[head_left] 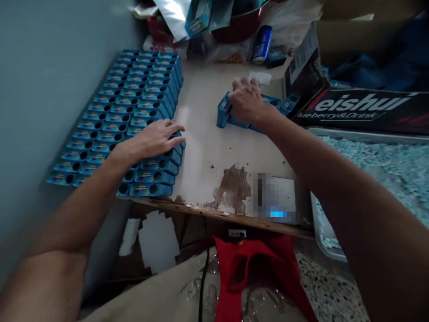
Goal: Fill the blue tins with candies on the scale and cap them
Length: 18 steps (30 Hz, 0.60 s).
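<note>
Long rows of small blue printed boxes (119,107), each with a dark round hole in its top, stand packed together on the left of the table. My left hand (157,138) lies over the right edge of these rows, its fingers apart and the thumb stretched out. At the table's right side, my right hand (246,98) curls over a few more blue boxes, with its fingers closed around one. A blue box (224,111) shows at the left of that hand. Another blue box (271,102) shows behind the wrist. The fingertips are partly hidden.
A black-fronted carton (368,107) holding blue boxes stands at right, above a metal tray (315,223) of pale blue pieces. A blue can (262,44), plastic bags and a red bowl (234,31) crowd the back. A pixelated item (276,197) lies near the front edge.
</note>
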Motion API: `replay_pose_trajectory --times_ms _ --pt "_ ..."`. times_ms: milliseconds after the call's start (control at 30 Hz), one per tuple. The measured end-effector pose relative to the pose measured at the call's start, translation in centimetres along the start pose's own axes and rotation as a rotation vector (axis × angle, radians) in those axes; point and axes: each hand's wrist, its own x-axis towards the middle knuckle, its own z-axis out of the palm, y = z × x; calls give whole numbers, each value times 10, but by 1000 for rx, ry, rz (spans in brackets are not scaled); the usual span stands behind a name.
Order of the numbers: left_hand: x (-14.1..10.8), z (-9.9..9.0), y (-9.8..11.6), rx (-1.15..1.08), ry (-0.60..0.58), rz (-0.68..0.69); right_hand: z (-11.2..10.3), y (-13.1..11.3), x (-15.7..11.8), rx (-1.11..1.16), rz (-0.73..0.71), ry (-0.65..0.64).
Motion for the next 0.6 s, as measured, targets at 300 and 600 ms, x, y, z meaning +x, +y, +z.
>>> replay_pose_trajectory --times_ms 300,600 --pt "5 31 27 -84 244 -184 -64 -40 -99 -37 4 -135" --pt "15 21 15 -89 309 -99 -73 -7 -309 30 282 -186"
